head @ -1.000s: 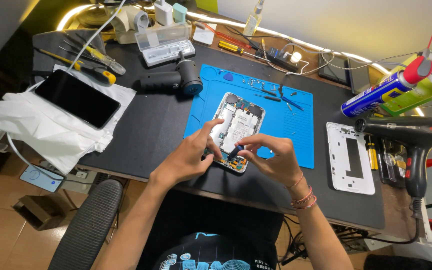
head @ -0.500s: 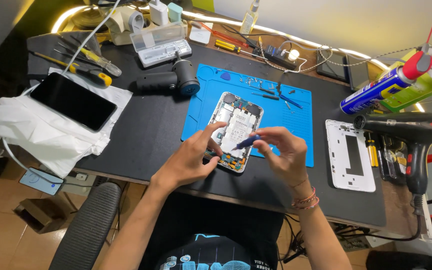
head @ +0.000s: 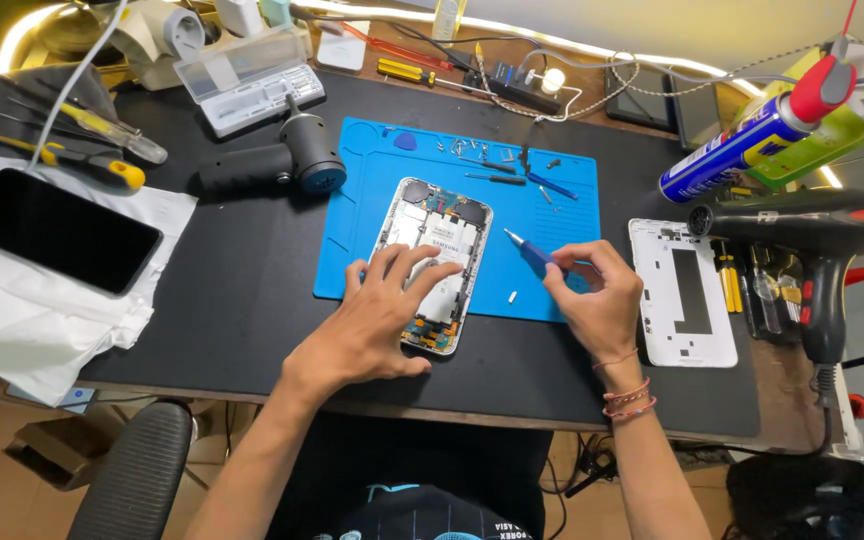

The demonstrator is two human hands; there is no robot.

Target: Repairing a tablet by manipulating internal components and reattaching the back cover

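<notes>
An opened phone (head: 432, 240), back cover off with its boards showing, lies on a blue work mat (head: 562, 230). My left hand (head: 377, 325) rests flat on the phone's lower half, fingers spread. My right hand (head: 597, 300) is to the right of the phone and holds a small blue screwdriver (head: 530, 250), tip pointing up-left, off the phone. A tiny screw (head: 513, 296) lies on the mat between my hands.
A white back cover (head: 682, 295) lies right of the mat. A black hair dryer (head: 802, 225) and a spray can (head: 752, 130) are at the right. A dark screen on white paper (head: 52, 230), screwdrivers (head: 92, 165), a black power tool (head: 272, 165) and a bit case (head: 252, 80) sit left.
My right hand has pulled away to the right from the phone's lower end with the screwdriver. My left hand has stayed on the phone.
</notes>
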